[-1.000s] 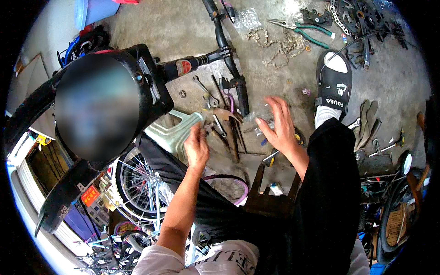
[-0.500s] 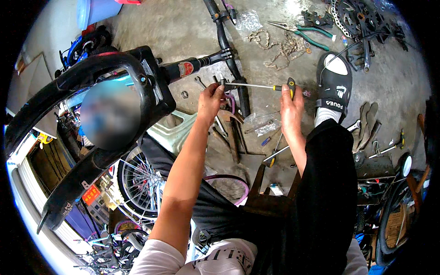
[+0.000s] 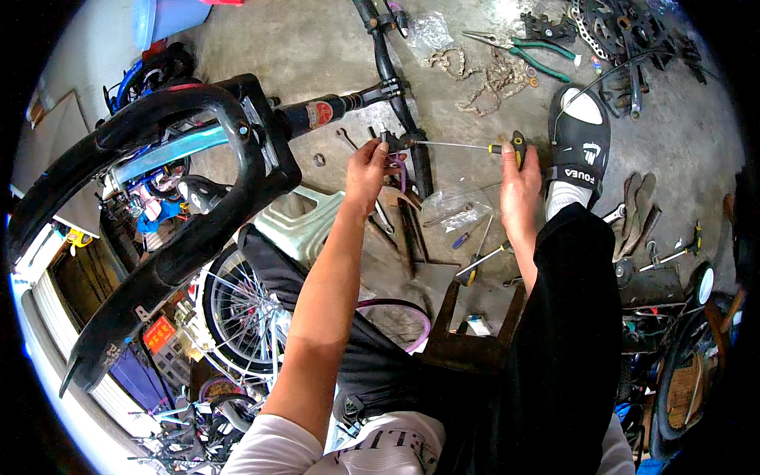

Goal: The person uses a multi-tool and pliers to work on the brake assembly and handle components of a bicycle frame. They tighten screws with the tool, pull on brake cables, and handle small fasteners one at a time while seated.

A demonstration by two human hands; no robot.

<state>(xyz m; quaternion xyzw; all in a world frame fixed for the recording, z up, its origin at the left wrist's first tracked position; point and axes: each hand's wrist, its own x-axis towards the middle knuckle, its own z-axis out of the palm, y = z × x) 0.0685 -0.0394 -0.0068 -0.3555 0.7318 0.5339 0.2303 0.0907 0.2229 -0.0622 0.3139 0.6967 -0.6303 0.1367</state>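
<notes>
My left hand (image 3: 366,172) is closed around a small black bicycle part (image 3: 393,142), its thumb and fingers pinching it beside the black handlebar (image 3: 400,115). Whether that part is fixed to the bar, I cannot tell. In my right hand (image 3: 520,186) is a screwdriver (image 3: 518,147) with a black and yellow handle, gripped by thumb and fingers. Its thin shaft lies level, pointing left, with the tip at the black part. The handlebar joins a stem and a black bicycle fork (image 3: 229,119) that reaches across the left side.
Green-handled pliers (image 3: 543,54), a loose chain (image 3: 491,79) and a crankset (image 3: 625,36) lie on the concrete floor. Gloves (image 3: 636,207) rest right of my shoe (image 3: 579,134). A pale green plastic stool (image 3: 294,222) and a spoked wheel (image 3: 241,309) stand left of my forearm.
My right hand and the screwdriver have shifted to the right and slightly up. My left hand has moved a little right with the black part still pinched.
</notes>
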